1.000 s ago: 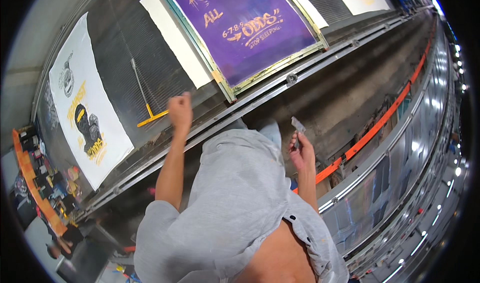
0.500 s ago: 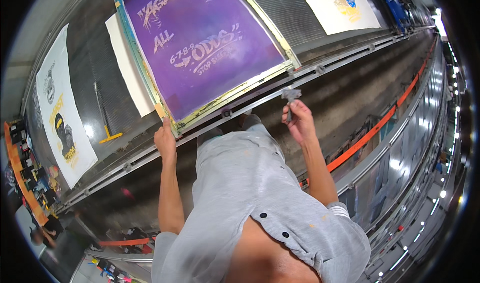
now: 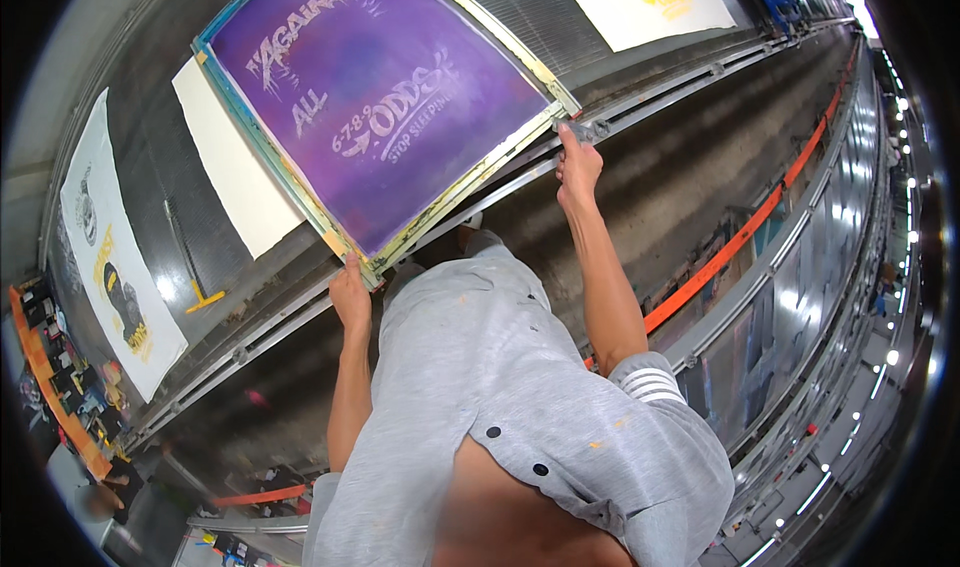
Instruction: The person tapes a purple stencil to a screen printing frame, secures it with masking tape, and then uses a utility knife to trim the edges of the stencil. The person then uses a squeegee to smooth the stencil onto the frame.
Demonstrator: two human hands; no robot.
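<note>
A screen-printing frame [image 3: 466, 189] with purple mesh [image 3: 430, 57] and pale lettering lies tilted across the long dark table, its near edge over the metal rail. My left hand [image 3: 350, 295] is closed on the frame's near left corner, thumb on top. At the near right corner is my right hand [image 3: 579, 172], its fingers closed round a small crumpled grey rag [image 3: 577, 133]. The rag is at the frame's corner; whether the fingers also grip the frame is hidden. Under the frame's left side, a cream sheet [image 3: 235, 172] sticks out.
Printed sheets lie left [image 3: 122, 267] and far right [image 3: 650, 7] on the table. A yellow T-shaped tool [image 3: 205, 299] lies between the left sheet and the cream one. Along the aisle to my right runs an orange rail [image 3: 735, 262], with another long table [image 3: 800, 292] beyond.
My right hand has moved with the rag from above the aisle to the frame's near right corner. My left hand stays at the left corner. More of the cream sheet shows beside the frame.
</note>
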